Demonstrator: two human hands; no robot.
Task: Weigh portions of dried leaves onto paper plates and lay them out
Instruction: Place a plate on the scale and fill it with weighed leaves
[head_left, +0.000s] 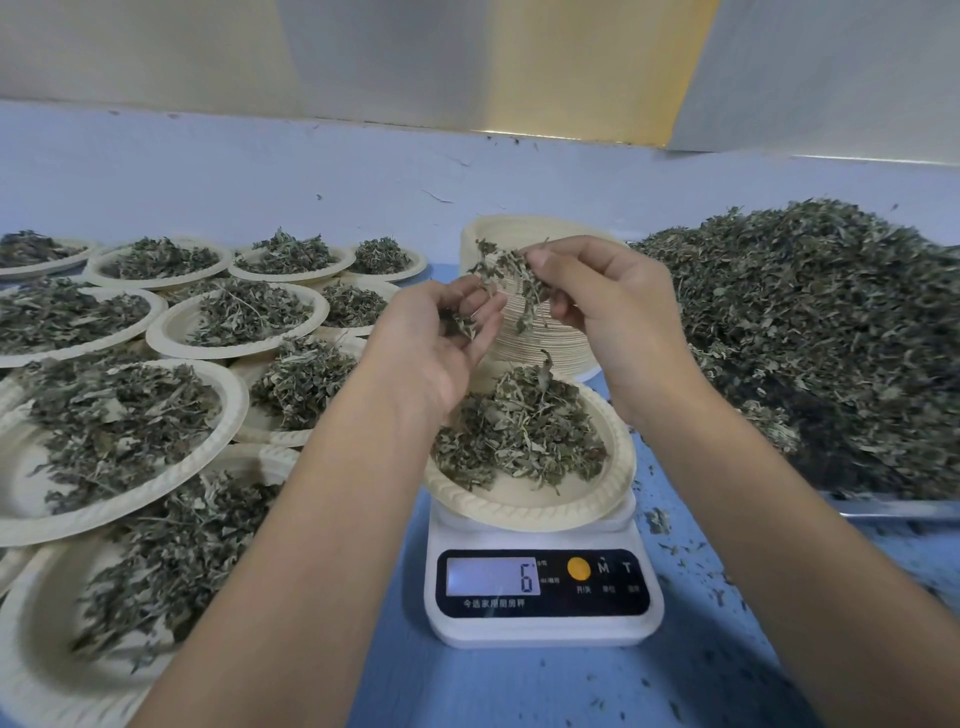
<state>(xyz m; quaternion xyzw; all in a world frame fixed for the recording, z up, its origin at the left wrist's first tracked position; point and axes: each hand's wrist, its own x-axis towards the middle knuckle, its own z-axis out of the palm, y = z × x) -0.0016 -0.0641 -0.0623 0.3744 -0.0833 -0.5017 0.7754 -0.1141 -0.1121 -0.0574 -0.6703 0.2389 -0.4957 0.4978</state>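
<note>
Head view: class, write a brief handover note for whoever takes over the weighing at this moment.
Left hand and right hand both pinch a clump of leaves above the plate on the scale; display reads 6.
Loose pile at right, empty plate stack behind, filled plates laid out left.
Left: finish this portion, lay it out, weigh more.

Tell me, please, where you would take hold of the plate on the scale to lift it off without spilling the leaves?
Grip the plate by its bare rim on the right, fingers under the edge and thumb on top. The rim overhangs the scale there, the leaves heap in the middle, and its left side lies behind the left forearm. Lift it level.
</note>
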